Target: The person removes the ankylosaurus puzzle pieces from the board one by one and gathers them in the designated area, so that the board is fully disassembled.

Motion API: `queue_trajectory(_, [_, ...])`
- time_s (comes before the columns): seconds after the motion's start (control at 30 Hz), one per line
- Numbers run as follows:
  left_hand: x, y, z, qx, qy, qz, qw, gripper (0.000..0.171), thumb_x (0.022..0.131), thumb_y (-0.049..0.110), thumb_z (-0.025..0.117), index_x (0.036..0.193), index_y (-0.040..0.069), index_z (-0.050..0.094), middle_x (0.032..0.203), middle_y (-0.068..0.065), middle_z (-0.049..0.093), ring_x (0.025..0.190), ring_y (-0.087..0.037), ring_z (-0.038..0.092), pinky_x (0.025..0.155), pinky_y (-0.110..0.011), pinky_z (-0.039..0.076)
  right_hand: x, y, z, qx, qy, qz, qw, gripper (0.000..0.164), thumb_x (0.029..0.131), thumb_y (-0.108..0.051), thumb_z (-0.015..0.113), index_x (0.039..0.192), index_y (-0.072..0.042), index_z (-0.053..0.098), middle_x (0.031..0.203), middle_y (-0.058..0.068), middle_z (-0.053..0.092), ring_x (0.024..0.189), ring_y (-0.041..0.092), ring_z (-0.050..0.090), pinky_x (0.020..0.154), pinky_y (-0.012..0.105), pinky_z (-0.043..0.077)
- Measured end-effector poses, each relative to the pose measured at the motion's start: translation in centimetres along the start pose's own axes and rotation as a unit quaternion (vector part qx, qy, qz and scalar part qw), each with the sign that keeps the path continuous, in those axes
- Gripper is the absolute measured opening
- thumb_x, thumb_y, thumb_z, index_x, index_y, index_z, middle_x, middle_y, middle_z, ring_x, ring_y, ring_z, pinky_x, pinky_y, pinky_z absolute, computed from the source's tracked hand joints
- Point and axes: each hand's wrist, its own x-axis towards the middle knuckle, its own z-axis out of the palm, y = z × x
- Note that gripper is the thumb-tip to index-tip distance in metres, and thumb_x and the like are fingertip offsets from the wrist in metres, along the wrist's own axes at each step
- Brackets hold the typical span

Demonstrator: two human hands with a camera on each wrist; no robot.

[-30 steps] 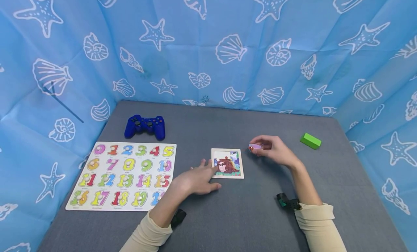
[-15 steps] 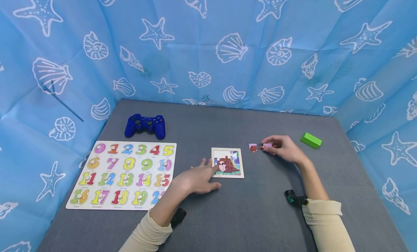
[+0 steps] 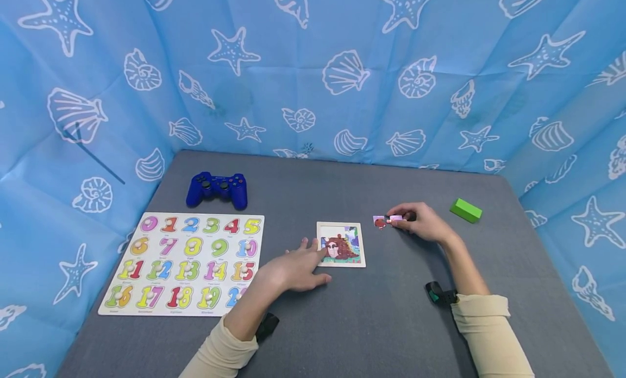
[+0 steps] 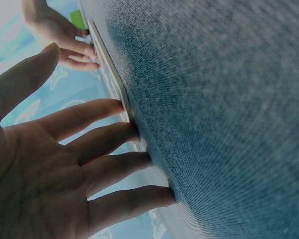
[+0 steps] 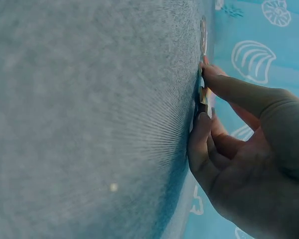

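Note:
My left hand (image 3: 298,269) lies with fingers spread and fairly straight, its fingertips at the left edge of a small framed picture puzzle (image 3: 339,224). The puzzle shows a brown-haired figure, and its upper left part is bare. To the right, my right hand (image 3: 424,224) pinches a small pinkish puzzle piece (image 3: 396,218) between thumb and fingers, low at the table surface. Just left of it lies another puzzle piece (image 3: 379,222), pink with a red-brown shape. Seen from the right wrist, the pinched piece (image 5: 203,94) sits edge-on and is partly hidden by the fingers.
A number peg board (image 3: 182,264) covers the left of the grey table (image 3: 371,323). Behind the board sits a blue game controller (image 3: 217,189). A green block (image 3: 466,210) lies beyond the right hand. Blue shell-print curtains (image 3: 293,68) enclose the back and sides.
My right hand has let go of the red-brown piece and shifted right to a second piece, which then moved slightly left toward the first. The left hand has stayed put.

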Motion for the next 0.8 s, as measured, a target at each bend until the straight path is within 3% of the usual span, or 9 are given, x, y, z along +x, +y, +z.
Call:
queue_trajectory(0.13, [0.1,0.1,0.0,0.002,-0.001,-0.001,1.0000,0.072,0.109,0.044,0.063,0.169,0.012,0.040,0.181,-0.021,0.023,0.171,-0.039,0.016,0.131,-0.070,0.028,-0.1,-0.2,0.1,-0.012,0.005,0.009,1.000,0.026,0.103,-0.012,0.074,0.127,-0.001,0.077,0.103,0.015,0.072,0.082,0.016,0.058,0.064,0.024,0.051])
queue_trajectory(0.3, [0.0,0.2,0.0,0.000,-0.004,-0.004,1.0000,0.072,0.109,0.045,0.063,0.169,0.013,0.040,0.181,-0.020,0.023,0.171,-0.038,0.015,0.132,-0.069,0.027,-0.4,-0.5,0.6,-0.037,0.028,0.014,0.999,0.028,0.103,-0.013,0.075,0.129,-0.003,0.077,0.112,0.017,0.074,0.093,0.020,0.059,0.077,0.028,0.047])
queue_trajectory(0.5, [-0.1,0.2,0.1,-0.004,-0.004,-0.003,1.0000,0.071,0.109,0.044,0.063,0.169,0.013,0.040,0.181,-0.020,0.024,0.171,-0.038,0.015,0.132,-0.069,0.027,-0.7,-1.0,1.4,0.003,0.067,-0.007,0.998,0.027,0.101,-0.013,0.078,0.125,-0.002,0.077,0.105,0.018,0.076,0.083,0.017,0.063,0.069,0.024,0.051])
queue_trajectory(0.8, [0.1,0.1,0.0,-0.011,-0.005,-0.005,0.9999,0.071,0.109,0.043,0.063,0.169,0.012,0.040,0.180,-0.020,0.024,0.171,-0.039,0.014,0.132,-0.070,0.026,-0.1,-3.8,3.1,0.093,0.011,-0.037,0.995,0.025,0.102,-0.009,0.075,0.124,0.003,0.075,0.103,0.021,0.076,0.078,0.026,0.070,0.064,0.029,0.060])
